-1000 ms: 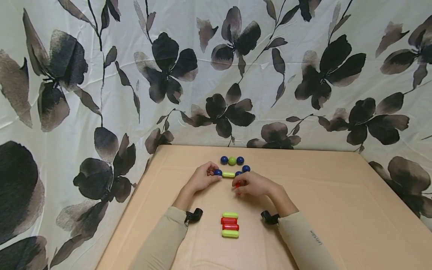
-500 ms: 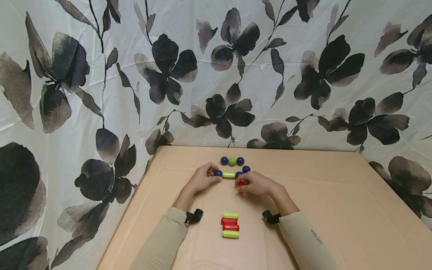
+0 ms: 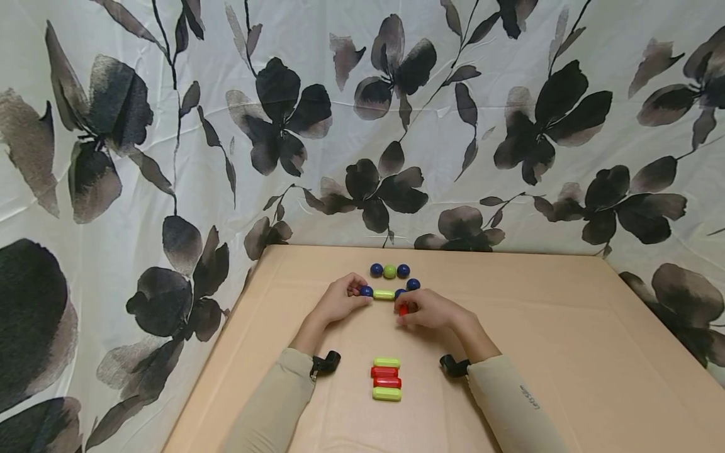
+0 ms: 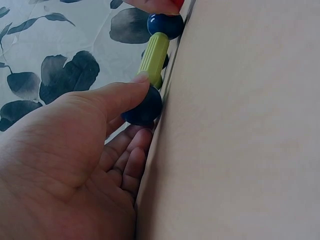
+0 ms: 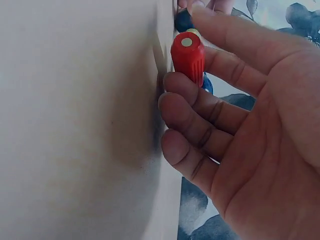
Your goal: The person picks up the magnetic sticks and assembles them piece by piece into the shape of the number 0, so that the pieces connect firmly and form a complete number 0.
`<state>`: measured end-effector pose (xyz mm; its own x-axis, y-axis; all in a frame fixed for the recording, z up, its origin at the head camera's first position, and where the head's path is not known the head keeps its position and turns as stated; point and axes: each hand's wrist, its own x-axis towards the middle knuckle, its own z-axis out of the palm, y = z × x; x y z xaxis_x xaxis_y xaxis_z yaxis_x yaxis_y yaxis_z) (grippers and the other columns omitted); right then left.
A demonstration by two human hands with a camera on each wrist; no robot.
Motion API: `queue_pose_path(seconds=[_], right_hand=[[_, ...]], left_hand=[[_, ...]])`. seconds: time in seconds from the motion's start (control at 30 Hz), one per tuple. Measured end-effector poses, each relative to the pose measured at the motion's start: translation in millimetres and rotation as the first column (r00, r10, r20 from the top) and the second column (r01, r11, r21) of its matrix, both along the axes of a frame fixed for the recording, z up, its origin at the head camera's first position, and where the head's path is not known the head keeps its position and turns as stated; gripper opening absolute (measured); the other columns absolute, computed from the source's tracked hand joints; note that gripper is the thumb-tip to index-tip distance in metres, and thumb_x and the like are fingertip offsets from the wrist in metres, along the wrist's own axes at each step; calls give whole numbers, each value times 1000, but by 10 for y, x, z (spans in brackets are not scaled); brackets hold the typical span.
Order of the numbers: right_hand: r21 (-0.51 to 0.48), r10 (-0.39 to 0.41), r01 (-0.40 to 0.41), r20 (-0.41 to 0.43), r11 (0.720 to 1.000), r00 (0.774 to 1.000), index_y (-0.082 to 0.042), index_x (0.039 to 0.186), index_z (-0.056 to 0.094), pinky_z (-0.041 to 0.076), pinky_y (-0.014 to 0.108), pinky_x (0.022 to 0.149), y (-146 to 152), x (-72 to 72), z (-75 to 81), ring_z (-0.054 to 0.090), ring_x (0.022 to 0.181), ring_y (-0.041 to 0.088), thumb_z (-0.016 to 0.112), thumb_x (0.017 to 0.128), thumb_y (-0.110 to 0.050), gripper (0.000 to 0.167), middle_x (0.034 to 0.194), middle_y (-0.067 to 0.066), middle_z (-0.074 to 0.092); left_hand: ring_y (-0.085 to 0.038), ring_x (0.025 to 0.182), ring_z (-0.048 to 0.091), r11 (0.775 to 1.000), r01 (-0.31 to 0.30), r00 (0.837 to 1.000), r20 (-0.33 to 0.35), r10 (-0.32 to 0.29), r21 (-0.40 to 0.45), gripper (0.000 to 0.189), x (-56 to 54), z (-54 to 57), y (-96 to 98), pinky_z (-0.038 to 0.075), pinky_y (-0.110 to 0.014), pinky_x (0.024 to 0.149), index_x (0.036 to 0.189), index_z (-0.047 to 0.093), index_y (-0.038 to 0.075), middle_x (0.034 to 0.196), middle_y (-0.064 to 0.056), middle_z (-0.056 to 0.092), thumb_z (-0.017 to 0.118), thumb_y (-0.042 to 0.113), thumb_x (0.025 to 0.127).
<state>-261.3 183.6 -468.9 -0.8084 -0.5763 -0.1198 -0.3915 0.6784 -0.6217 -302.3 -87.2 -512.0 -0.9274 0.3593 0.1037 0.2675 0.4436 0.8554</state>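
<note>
1. Floral cloth (image 3: 391,126) behind; tan desk (image 3: 538,346) under left fingers (image 4: 134,162) and right fingers (image 5: 177,112).
2. Left fingers: gripping left blue ball (image 3: 367,291), thumb on top, others curled below.
3. Right fingers: holding red rod (image 3: 404,310), end facing the wrist camera.
4. Between both sets of fingers: green rod (image 3: 384,294), touching left blue ball at one end and right blue ball (image 3: 399,292) at the other. Outer blue ball (image 3: 413,284) just beyond right fingers.
5. Change: over the last second, right fingers and red rod slid slightly rightward; rod now just nearside of right blue ball. Left side unmoved. Reads as lining rod up with ball while left steadies; contact hidden by fingers.
6. Beyond fingers: green ball (image 3: 389,271) between two blue balls (image 3: 376,270), then far desk edge, fairly near.
7. Nearer the body than fingers: rod stack (image 3: 386,382), two green, two red, well apart from them.
8. Room: wide desk stretch right of right fingers; left edge closer to left fingers. Toward the body, moves have space before rod stack.
</note>
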Motion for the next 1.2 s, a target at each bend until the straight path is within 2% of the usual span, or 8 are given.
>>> queue_pose_path(seconds=[0.27, 0.5, 0.67, 0.77, 0.87, 1.03, 1.13, 1.2], right_hand=[[-8, -16, 16, -5, 1000, 1000, -17, 112, 73, 46, 32, 71, -10, 7, 8, 55, 84, 19, 79, 94, -25, 21, 89, -1, 61], [10, -74, 74, -1, 997, 997, -16, 135, 69, 45, 30, 65, -9, 10, 11, 56, 76, 17, 79, 94, -26, 43, 87, 1, 62], [-4, -146, 146, -56, 989, 988, -17, 138, 68, 45, 30, 62, -20, -2, 21, 57, 71, 17, 77, 95, -24, 44, 83, 0, 63], [-51, -213, 208, -130, 977, 968, -16, 137, 68, 50, 32, 69, -38, -39, 9, 58, 80, 19, 78, 95, -23, 44, 90, 1, 64], [-98, -248, 234, -180, 967, 952, -13, 135, 70, 54, 37, 82, -64, -86, -23, 59, 92, 22, 79, 94, -21, 42, 104, 3, 66], [-99, -227, 210, -202, 973, 953, -13, 124, 75, 53, 43, 96, -95, -158, -108, 61, 101, 23, 78, 94, -17, 30, 115, 4, 70], [-109, -235, 217, -193, 970, 953, -13, 119, 77, 53, 44, 96, -101, -179, -140, 62, 99, 22, 78, 94, -15, 25, 113, 5, 71], [-128, -242, 221, -185, 967, 952, -12, 118, 77, 54, 44, 96, -101, -181, -145, 62, 98, 22, 78, 94, -14, 24, 112, 5, 71]], left_hand=[[-17, 92, 59, 1000, -3, 1000, 1, 3, -3, 32, 3, 1, -2, 49, -32, 86, 116, 67, 15, 103, -4, 67, 83, 23, 90], [-17, 92, 59, 1000, 1, 1000, 2, -1, 0, 32, 23, 16, -4, 48, -32, 85, 116, 66, 14, 103, -5, 67, 83, 22, 90], [-18, 92, 58, 1000, 0, 1000, -1, 0, 0, 32, 38, 30, -2, 48, -31, 83, 116, 66, 14, 102, -5, 67, 83, 21, 90], [-18, 91, 58, 1000, 2, 1000, 0, -2, 3, 32, 38, 28, -5, 48, -30, 82, 115, 66, 14, 101, -4, 66, 84, 20, 89], [-18, 91, 58, 1000, 5, 1000, 6, -5, 7, 32, 37, 28, -11, 48, -30, 82, 115, 66, 14, 101, -4, 66, 85, 19, 89], [-21, 96, 58, 1000, 0, 1000, -5, 0, -7, 42, 32, 46, -27, 48, -32, 84, 120, 65, 12, 109, -8, 63, 87, 23, 87], [-22, 95, 58, 1000, -17, 999, -42, 17, 13, 44, 39, 131, -35, 48, -31, 81, 122, 65, 7, 111, -13, 61, 86, 25, 87], [-21, 90, 59, 1000, 7, 998, -55, -6, 22, 37, 57, 231, -32, 47, -30, 77, 117, 68, 7, 106, -13, 63, 84, 25, 89]])
